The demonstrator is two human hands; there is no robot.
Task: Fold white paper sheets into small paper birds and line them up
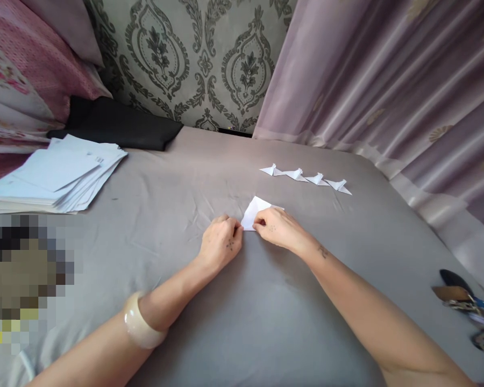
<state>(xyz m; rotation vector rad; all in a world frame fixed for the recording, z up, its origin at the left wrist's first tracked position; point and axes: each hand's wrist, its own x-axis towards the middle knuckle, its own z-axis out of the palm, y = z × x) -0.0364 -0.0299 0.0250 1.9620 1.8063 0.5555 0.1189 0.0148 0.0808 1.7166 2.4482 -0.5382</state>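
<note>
A small folded sheet of white paper (pixel 256 208) lies on the grey bed sheet (pixel 177 322) between my hands. Its left corner meets the closed fingers of my left hand (pixel 222 241), pinched at the lower edge. From the right, my right hand (pixel 280 228) pinches the same paper near its lower edge and covers its right part. Several folded white paper birds (pixel 297 174) stand in a slanting row beyond my right hand, apart from it.
A stack of white paper sheets (pixel 60 174) lies at the left, before a folded black cloth (pixel 121 123). A blurred-out patch (pixel 20 274) covers something at lower left. Keys and small items (pixel 460 298) lie at far right. Lilac curtains (pixel 371 70) border the right side.
</note>
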